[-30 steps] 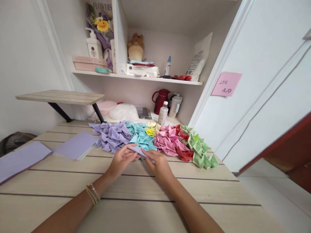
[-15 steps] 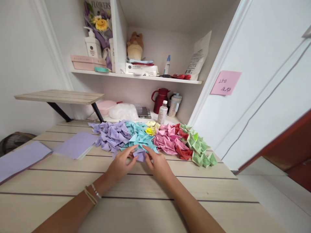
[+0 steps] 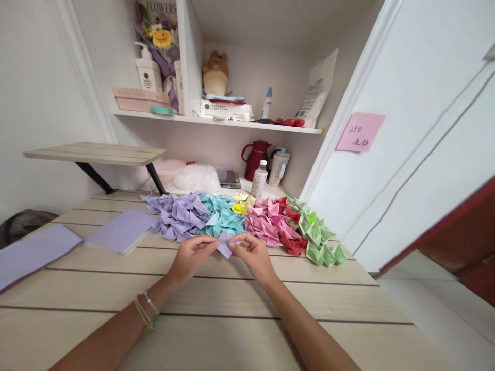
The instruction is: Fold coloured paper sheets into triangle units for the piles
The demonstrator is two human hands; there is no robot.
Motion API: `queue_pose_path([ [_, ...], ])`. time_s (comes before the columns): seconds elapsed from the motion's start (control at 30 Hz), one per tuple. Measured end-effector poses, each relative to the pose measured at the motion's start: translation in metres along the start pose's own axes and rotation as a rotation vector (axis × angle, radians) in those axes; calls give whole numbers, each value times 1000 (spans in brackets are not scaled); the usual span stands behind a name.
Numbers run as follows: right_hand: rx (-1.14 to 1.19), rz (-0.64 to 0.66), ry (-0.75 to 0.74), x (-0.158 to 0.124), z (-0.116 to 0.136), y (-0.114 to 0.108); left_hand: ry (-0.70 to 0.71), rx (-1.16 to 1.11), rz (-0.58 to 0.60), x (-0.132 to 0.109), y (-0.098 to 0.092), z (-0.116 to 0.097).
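A small folded purple paper piece (image 3: 225,244) is held just above the wooden table (image 3: 216,293), pinched from both sides. My left hand (image 3: 192,257) grips its left edge and my right hand (image 3: 253,256) grips its right edge, fingers closed on it. Right behind my hands lies a row of folded paper shapes: a purple heap (image 3: 178,215), a blue heap (image 3: 223,214), a few yellow ones (image 3: 240,204), a pink heap (image 3: 266,222), red ones (image 3: 293,239) and green ones (image 3: 319,239).
Two stacks of flat purple sheets (image 3: 119,232) (image 3: 31,253) lie at the left. At the back stand a red jug (image 3: 255,157), a bottle (image 3: 259,179) and a cup (image 3: 279,167), under a wall shelf (image 3: 216,122). A raised wooden board (image 3: 95,153) sits at the left; a white door (image 3: 417,144) at the right.
The purple piece was flat and pressed on the table. Now both hands have lifted it slightly and pinch it at its sides, with the paper folded smaller.
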State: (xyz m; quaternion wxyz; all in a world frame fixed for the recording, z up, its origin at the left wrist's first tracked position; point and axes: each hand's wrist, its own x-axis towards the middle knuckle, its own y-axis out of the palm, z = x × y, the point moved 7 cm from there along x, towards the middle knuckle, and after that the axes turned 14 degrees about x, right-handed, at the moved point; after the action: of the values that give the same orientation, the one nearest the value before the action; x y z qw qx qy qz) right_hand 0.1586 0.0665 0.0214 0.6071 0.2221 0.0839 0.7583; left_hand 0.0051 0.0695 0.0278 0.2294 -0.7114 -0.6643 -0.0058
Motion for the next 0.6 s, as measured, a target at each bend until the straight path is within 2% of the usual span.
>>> queue_pose_path([
  [0.27,-195,-20,-133,0,5,-4,-61,-103,-35,-2,-1,-4],
  [0.43,-515,48,-294,-6,21,6,-87,-55,-28,0,-3,0],
  [0.6,-629,45,-352,-7,27,4,-93,-143,93,1,4,1],
])
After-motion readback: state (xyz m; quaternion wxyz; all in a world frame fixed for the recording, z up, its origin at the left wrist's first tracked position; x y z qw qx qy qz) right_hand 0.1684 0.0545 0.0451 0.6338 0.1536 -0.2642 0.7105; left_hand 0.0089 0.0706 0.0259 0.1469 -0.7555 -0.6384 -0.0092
